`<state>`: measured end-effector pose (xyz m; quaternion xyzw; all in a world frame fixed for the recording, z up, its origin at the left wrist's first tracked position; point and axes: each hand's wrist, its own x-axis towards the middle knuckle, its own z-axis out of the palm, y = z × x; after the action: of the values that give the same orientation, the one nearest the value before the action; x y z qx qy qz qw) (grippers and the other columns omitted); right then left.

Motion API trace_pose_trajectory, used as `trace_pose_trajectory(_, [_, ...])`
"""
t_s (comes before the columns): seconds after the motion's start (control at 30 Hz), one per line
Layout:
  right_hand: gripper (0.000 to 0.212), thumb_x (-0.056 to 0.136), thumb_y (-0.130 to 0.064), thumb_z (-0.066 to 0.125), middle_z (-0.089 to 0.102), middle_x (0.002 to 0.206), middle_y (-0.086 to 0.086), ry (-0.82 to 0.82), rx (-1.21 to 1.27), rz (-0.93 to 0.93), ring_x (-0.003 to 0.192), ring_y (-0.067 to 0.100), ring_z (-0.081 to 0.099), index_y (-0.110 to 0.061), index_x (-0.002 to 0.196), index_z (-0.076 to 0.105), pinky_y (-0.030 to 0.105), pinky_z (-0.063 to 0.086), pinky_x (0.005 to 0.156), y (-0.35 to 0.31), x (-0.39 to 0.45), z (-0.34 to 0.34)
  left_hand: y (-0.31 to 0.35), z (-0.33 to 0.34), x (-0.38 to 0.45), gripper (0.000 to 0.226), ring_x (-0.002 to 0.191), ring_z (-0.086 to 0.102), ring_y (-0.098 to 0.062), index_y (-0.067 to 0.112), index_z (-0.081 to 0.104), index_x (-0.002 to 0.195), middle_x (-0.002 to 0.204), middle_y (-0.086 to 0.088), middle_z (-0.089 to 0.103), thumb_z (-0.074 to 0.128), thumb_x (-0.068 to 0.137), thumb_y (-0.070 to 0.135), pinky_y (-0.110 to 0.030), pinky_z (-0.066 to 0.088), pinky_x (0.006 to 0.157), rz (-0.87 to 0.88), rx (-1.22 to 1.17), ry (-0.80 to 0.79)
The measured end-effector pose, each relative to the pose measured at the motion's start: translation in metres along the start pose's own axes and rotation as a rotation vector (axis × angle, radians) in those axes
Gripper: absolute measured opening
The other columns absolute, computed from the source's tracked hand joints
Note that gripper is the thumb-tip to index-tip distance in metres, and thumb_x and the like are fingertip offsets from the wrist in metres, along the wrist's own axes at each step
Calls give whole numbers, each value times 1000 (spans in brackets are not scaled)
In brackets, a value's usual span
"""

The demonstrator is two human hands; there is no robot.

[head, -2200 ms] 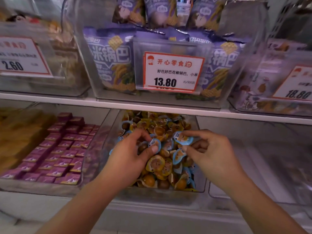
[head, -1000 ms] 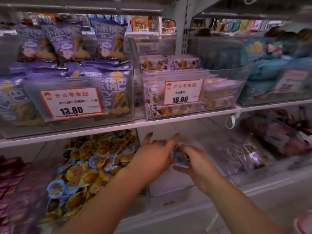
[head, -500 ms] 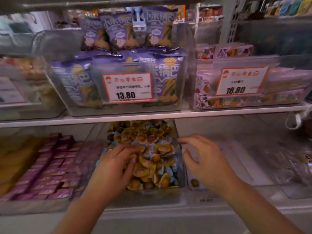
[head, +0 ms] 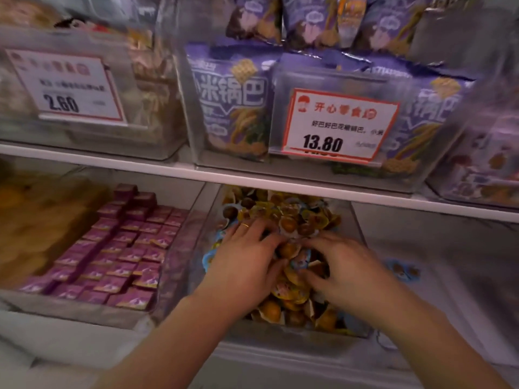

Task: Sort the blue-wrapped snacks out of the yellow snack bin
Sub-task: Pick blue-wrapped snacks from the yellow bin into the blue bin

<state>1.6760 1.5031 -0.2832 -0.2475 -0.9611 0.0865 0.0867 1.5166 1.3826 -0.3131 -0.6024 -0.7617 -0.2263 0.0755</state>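
Blue-wrapped snacks [head: 300, 261] sit mixed into the yellow snack bin [head: 362, 234] on the lower shelf; two more [head: 403, 269] lie in the bin to its right. Left hand [head: 247, 262] and right hand [head: 344, 266] dig in, fingers curled, can't tell what they're gripping. Tags above read 13.80 [head: 338, 126] and 2.60 [head: 66, 85]; smaller print is blurry.

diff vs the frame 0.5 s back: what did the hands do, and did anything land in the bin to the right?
The right hand moved left, from over the right bin back into the yellow snack bin; both hands now dig in the pile, fingers spread. The left hand stayed in the pile. I cannot tell whether either grips a piece. Blue-wrapped snacks lie in the right bin; a piece showed there before. The purple packs are unchanged.
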Motion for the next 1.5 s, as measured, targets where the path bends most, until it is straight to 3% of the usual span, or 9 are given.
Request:
trace_pose_trajectory(0.27, [20, 78, -19, 72, 72, 88, -13, 175, 229, 100, 85, 9, 68, -37, 88, 72, 29, 56, 75, 12, 9, -14, -13, -4, -5, 25, 101, 55, -17, 36, 67, 106, 110, 12, 62, 64, 83, 44, -33, 40, 85, -116, -131, 70])
trace_pose_trajectory(0.37, [29, 83, -19, 69, 71, 110, 0, 281, 202, 111, 101, 23, 67, -25, 111, 72, 37, 55, 85, 15, 17, -11, -7, -2, -2, 28, 102, 58, -20, 33, 64, 109, 108, 9, 65, 68, 81, 37, -33, 39, 85, -124, -178, 102])
trace_pose_trajectory(0.53, [83, 78, -68, 39, 32, 159, -9, -75, -53, 50, 140, 19, 40, -39, 154, 20, 33, 41, 106, 10, 18, -4, 1, -2, -3, 35, 105, 57, -24, 31, 63, 123, 110, 6, 66, 65, 88, 33, -37, 43, 88, -90, -168, 127])
trace_pose_trajectory(0.67, [79, 82, -70, 49, 34, 156, -12, -88, -108, 1, 137, 19, 41, -40, 152, 27, 33, 42, 104, 14, 20, -3, -7, -7, -3, 26, 96, 57, -19, 26, 72, 115, 101, 6, 62, 70, 88, 26, -34, 48, 85, -144, -249, 185])
trace_pose_trajectory(0.8, [59, 81, -61, 55, 49, 130, -7, -60, -141, 3, 119, 21, 52, -39, 135, 49, 36, 51, 89, 13, 17, -3, -15, -16, -4, 16, 92, 58, 0, 24, 72, 96, 97, 11, 60, 73, 85, 13, -2, 38, 76, -214, -434, 283])
trace_pose_trajectory(0.9, [48, 80, -55, 57, 53, 121, -8, -31, -92, -3, 111, 19, 56, -36, 125, 57, 37, 53, 83, 12, 16, -3, -16, -19, -7, 19, 88, 65, 3, 33, 65, 86, 91, 15, 68, 74, 85, 16, -7, 48, 72, -266, -613, 295])
trace_pose_trajectory(1.13, [29, 86, -26, 72, 66, 101, -23, 286, 468, 108, 96, -6, 61, -37, 112, 67, 4, 44, 79, 1, 9, -13, -12, -34, -3, 7, 66, 72, -23, 23, 67, 87, 81, 4, 76, 73, 88, 21, -30, 59, 56, -426, -1019, 368])
trace_pose_trajectory(1.33, [34, 93, -21, 50, 69, 97, 19, -22, 1911, 497, 68, 21, 67, 0, 109, 71, 30, 48, 46, -42, -5, -16, 32, -23, -10, 12, 89, 70, -1, 37, 67, 92, 94, 19, 74, 73, 88, 27, -23, 57, 74, -227, -916, 322])
trace_pose_trajectory(1.5, [27, 89, -29, 67, 67, 91, 10, 18, 1808, 438, 60, 9, 56, -9, 104, 76, 19, 31, 37, -37, -27, -22, 59, -15, -9, 21, 118, 55, 10, 49, 62, 111, 119, 34, 62, 57, 90, 49, -10, 41, 96, -53, -683, 255])
